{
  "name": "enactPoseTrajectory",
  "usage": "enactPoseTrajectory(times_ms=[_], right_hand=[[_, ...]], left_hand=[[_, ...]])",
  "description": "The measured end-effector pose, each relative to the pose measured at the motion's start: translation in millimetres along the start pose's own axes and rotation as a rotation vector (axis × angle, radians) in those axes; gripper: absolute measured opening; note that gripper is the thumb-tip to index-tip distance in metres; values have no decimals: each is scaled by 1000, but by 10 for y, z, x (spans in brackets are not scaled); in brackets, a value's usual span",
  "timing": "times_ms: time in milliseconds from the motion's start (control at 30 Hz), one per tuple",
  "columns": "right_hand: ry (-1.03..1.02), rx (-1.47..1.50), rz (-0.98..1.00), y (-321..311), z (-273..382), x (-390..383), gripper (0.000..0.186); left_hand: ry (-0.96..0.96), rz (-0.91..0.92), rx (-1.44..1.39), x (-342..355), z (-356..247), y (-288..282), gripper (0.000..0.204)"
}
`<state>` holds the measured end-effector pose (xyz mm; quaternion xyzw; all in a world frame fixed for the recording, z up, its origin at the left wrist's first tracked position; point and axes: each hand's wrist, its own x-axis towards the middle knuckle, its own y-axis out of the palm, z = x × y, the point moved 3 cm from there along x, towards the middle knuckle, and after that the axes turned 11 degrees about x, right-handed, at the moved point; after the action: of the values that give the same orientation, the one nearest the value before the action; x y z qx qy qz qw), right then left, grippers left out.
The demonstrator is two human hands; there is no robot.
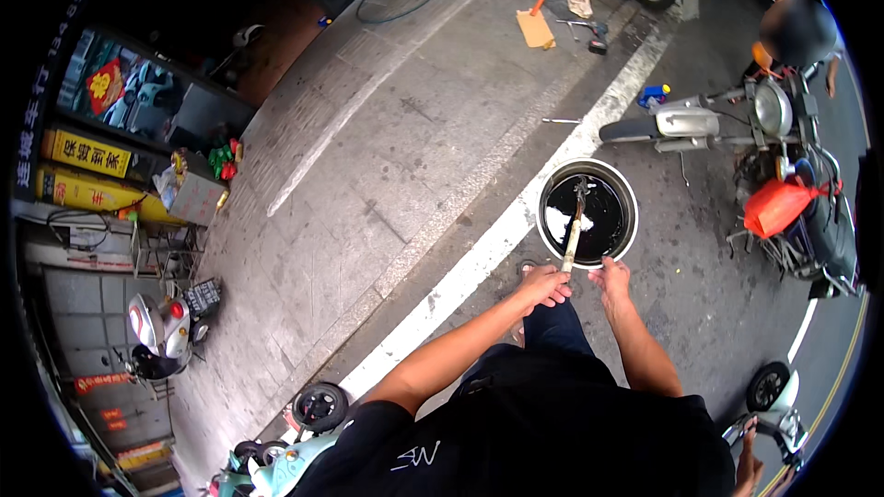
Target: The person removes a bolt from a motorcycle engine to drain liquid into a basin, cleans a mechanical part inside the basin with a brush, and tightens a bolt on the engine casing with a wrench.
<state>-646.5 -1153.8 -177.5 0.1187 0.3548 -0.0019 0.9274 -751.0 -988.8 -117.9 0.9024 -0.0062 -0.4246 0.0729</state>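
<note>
Could slop dark liquid (610,235) over the side of the round metal pot (631,207) by tipping it too sharply at the near rim, or fling drops by jerking the stick (573,245) upward. Gripping the stick's pale near end with the left hand (545,287). With the right hand (612,280), at the near rim; cannot tell whether clasping or merely touching. See the pot just ahead of both hands, the stick slanting from the left hand over that rim into the liquid.
</note>
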Motion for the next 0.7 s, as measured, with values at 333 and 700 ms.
enactPoseTrajectory(times_ms=[333, 700], right_hand=[[100, -252, 256, 3256, -779, 804, 15], [67, -458, 606, 8031, -1400, 1461, 15]], left_hand=[[238, -652, -72, -595, 116, -3431, 43], [457, -936, -205, -1264, -322, -7336, 36]])
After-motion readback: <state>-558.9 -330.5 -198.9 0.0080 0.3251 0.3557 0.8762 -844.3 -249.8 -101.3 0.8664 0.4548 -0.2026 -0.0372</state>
